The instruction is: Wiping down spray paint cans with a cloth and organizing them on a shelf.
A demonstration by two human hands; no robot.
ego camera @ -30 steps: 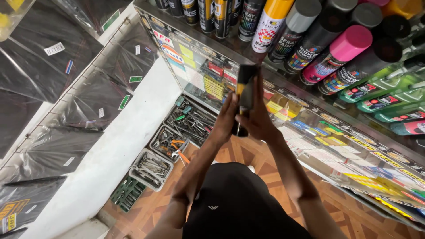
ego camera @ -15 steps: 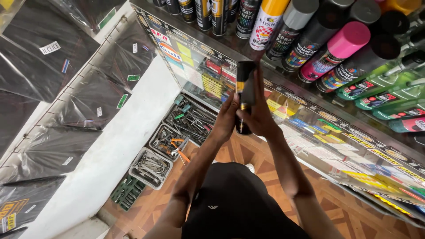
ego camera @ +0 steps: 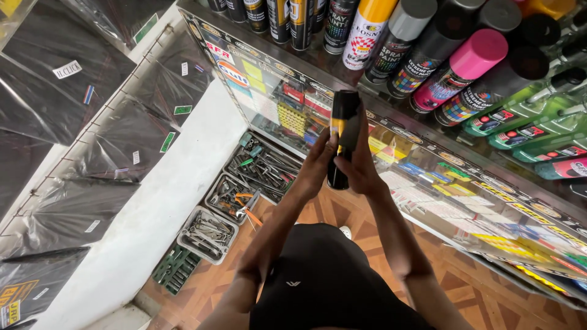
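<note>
A black spray can (ego camera: pixel 342 131) with a yellow band stands upright in front of me, held between both hands. My left hand (ego camera: pixel 317 162) wraps its left side and my right hand (ego camera: pixel 361 162) grips its right side and lower part. The can is raised in front of a glass display counter (ego camera: pixel 428 183). On top of that counter, just beyond the can, stands a row of several spray cans (ego camera: pixel 428 55) with black, yellow, grey and pink caps.
Green bottles (ego camera: pixel 526 131) lie on the counter at the right. Metal trays of hand tools (ego camera: pixel 244 183) sit on the wooden floor by a white ledge (ego camera: pixel 159 214). Black plastic-wrapped sheets (ego camera: pixel 92 104) hang on the left wall.
Both hands have lifted the black can slightly higher and closer to the counter's top edge. The grip looks unchanged.
</note>
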